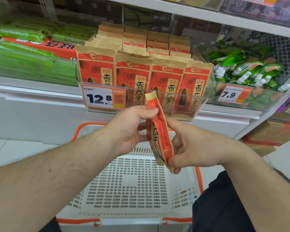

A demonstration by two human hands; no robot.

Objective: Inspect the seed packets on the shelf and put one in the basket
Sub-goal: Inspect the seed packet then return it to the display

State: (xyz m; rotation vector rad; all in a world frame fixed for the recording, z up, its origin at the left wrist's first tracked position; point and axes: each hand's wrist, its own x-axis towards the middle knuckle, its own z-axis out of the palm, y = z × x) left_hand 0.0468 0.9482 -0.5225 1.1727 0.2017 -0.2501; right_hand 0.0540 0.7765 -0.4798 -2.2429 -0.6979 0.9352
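A big white shelf (pixel 40 104) fills the shop wall. Under it is pale floor (pixel 15 151). Brown cardboard boxes (pixel 273 133) sit low beside the shelf.

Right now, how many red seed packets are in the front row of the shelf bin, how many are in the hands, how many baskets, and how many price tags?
Front-row red seed packets: 4
Held packet: 1
White basket: 1
Price tags: 2
Total: 8

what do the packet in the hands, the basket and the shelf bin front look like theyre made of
Seed packet: probably kraft paper, matte tan edges with red print, creased where it is held.
Basket: moulded plastic by the look, white slotted walls, orange rim.
Bin front: clear, glossy plastic, likely acrylic; the packets show through it.
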